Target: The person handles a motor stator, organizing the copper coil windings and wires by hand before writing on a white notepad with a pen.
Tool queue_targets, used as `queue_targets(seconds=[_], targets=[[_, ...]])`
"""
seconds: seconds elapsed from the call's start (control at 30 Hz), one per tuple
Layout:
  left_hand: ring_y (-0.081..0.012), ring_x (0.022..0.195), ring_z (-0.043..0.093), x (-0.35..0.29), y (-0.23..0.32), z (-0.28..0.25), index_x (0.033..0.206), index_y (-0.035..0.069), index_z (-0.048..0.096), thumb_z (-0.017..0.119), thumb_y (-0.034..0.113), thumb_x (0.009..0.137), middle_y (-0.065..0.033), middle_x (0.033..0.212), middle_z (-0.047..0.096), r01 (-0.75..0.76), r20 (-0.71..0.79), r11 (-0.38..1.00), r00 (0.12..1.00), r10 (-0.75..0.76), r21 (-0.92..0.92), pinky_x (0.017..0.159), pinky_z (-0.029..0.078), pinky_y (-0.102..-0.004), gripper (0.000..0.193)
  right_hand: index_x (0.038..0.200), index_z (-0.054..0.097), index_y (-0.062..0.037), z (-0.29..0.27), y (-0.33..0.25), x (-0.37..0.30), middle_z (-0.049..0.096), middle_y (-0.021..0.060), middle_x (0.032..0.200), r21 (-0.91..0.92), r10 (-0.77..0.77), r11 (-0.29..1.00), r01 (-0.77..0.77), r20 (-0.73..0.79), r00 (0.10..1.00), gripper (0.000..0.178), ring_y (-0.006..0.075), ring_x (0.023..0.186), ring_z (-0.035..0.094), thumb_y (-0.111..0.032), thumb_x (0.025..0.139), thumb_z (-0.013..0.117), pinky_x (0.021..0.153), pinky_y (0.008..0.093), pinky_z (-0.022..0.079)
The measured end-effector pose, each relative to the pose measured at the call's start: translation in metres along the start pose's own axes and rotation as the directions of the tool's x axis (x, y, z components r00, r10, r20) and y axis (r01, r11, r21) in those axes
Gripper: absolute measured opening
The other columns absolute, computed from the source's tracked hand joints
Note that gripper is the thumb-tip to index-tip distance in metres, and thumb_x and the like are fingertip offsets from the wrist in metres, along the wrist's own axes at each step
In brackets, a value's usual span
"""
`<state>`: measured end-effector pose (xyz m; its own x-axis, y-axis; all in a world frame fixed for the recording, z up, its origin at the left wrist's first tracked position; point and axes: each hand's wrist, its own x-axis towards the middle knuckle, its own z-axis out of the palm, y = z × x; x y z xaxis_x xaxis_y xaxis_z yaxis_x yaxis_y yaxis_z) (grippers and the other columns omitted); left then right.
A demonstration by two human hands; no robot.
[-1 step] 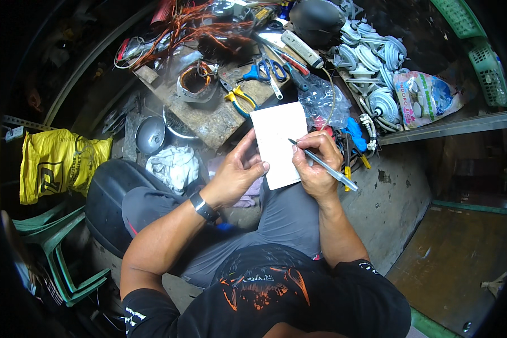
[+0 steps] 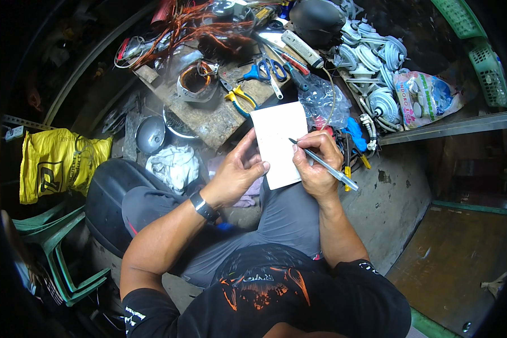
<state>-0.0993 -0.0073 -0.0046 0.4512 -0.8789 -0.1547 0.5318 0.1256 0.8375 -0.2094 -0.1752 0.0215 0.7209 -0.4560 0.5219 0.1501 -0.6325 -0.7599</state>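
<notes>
A white notepad [image 2: 279,135] rests over my right thigh, its page pale with only faint marks. My left hand [image 2: 239,172] grips its left edge, thumb on the front and the other fingers partly behind it. Between the thumb and fingers of my right hand [image 2: 319,166] is a clear pen [image 2: 335,176] with a dark tip. That tip is at the page, right of its middle; whether it touches the paper I cannot tell. The heel of my right hand lies by the pad's lower right edge.
Beyond the pad, a wooden board [image 2: 208,124] carries a copper-wound motor stator [image 2: 197,81], yellow-handled pliers [image 2: 241,100] and blue scissors [image 2: 273,69]. Grey motor parts [image 2: 372,59] are piled at the far right. A yellow bag [image 2: 62,163] and green plastic chair [image 2: 56,253] stand left.
</notes>
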Motion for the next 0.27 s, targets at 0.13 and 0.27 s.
queue_targets(seconds=[0.13, 0.27], targets=[[-0.0185, 0.132, 0.046, 0.001, -0.003, -0.002, 0.157, 0.007, 0.013, 0.058, -0.005, 0.093, -0.0108, 0.152, 0.037, -0.04, 0.025, 0.998, 0.999, 0.041, -0.043, 0.106, 0.042, -0.0319, 0.08, 0.081, 0.06, -0.0026, -0.002, 0.001, -0.001, 0.06, 0.0096, 0.08, -0.068, 0.024, 0.997, -0.026, -0.03, 0.999, 0.017, 0.0224, 0.073, 0.063, 0.008, 0.071, 0.068, 0.066, 0.0324, 0.05], [-0.0153, 0.131, 0.046, -0.005, 0.01, -0.016, 0.158, 0.009, 0.016, 0.058, -0.005, 0.091, -0.0064, 0.152, 0.038, -0.072, 0.005, 0.997, 0.997, 0.071, 0.026, 0.105, 0.043, -0.0305, 0.08, 0.083, 0.062, -0.0024, 0.007, -0.003, 0.005, 0.062, 0.0094, 0.081, 0.028, -0.028, 0.999, 0.029, -0.05, 0.998, 0.015, 0.0203, 0.076, 0.065, 0.009, 0.075, 0.065, 0.075, 0.0346, 0.054]])
